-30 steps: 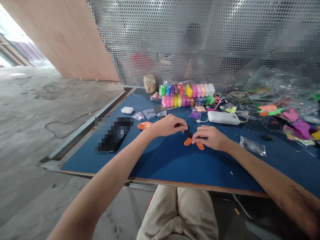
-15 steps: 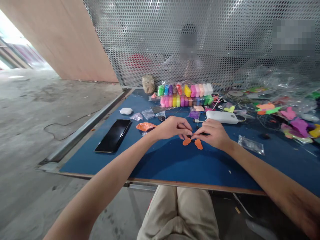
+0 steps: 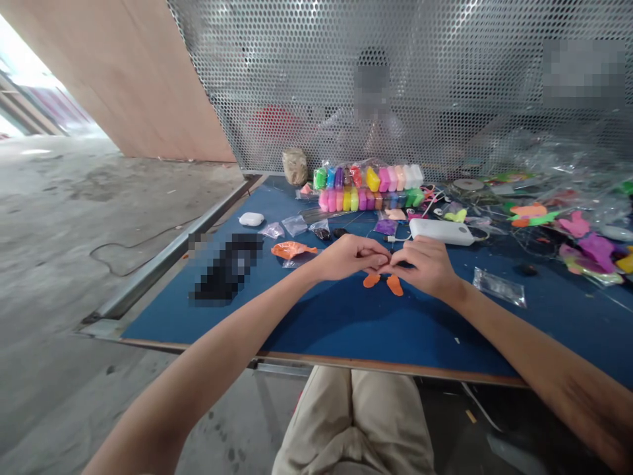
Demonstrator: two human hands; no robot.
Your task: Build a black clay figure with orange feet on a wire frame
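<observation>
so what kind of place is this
Most likely a makeshift craft bench in a bare workshop or warehouse space. A blue table carries a pack of coloured modelling clay and bagged bright shapes, a perforated metal screen stands behind it, and the floor beside it is rough concrete.

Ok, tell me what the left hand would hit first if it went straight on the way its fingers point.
The right hand. The left hand points across at it, fingertips close together or touching above the two orange clay pieces on the blue table; depth is unclear.
</observation>
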